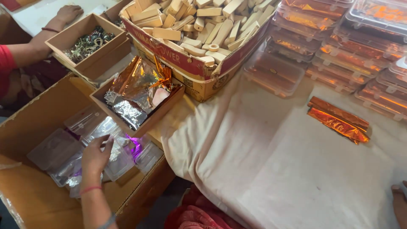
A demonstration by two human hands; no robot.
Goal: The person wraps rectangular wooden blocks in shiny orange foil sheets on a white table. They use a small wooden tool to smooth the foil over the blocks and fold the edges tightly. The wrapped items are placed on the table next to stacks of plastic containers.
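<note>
A cream cloth (271, 169) covers the work surface; warm light falls across it, and what may be floor shows dark below.

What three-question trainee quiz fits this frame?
1. True or false: the left hand touches the clear cases in the plain box.
2. What fills the printed carton? A wooden blocks; B bottles; C spoons.
3. Fill in: the loose foil strip on the cloth is ___ in colour.
Key: 1 true; 2 A; 3 orange.
</note>
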